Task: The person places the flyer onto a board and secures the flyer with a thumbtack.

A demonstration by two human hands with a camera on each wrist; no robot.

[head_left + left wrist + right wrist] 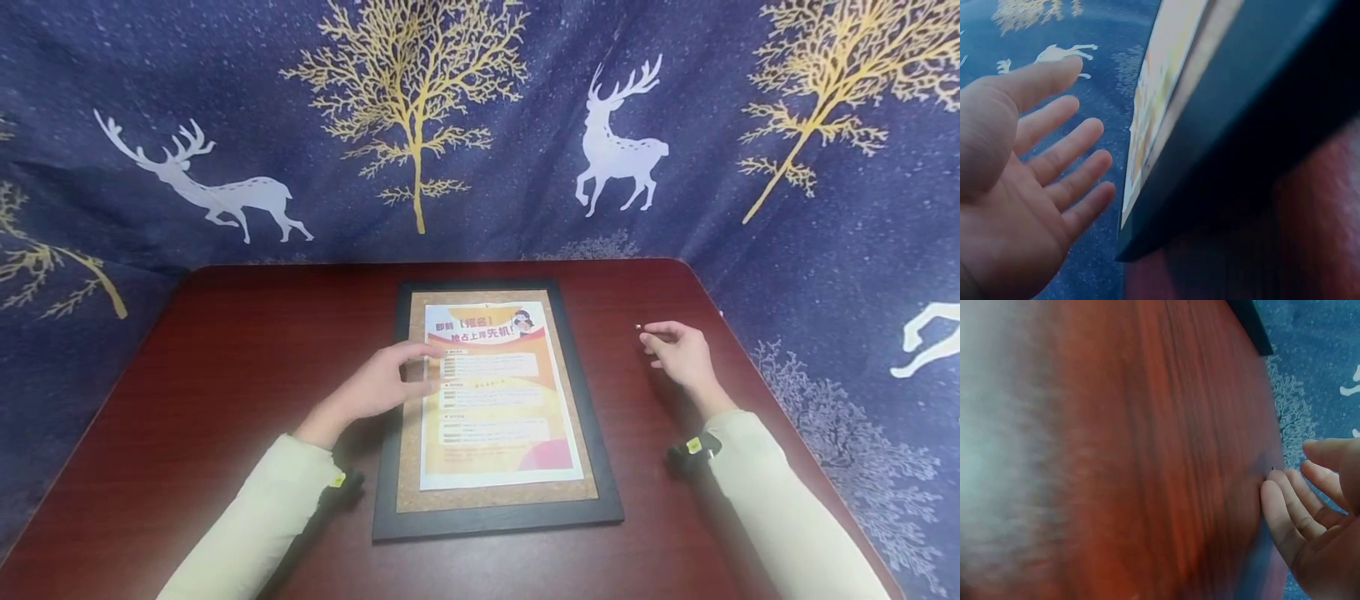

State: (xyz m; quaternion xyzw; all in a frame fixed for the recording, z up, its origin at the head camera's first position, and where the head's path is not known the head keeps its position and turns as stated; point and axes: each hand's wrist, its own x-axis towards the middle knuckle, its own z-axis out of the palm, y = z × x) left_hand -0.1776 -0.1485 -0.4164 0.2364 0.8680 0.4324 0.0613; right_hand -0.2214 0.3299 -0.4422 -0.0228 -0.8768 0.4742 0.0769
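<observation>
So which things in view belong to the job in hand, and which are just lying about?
Likely the job:
- poster
- framed cork board
- left hand
- right hand
- tiny object by the right hand, too small to identify

Just surroundings:
- table
- patterned cloth

A glossy, dark red-brown wood-grain table (247, 400) with rounded far corners carries a cork board (498, 497) in a black frame (502, 520). The board lies flat near the middle, long sides running away, top end near the back edge.
</observation>
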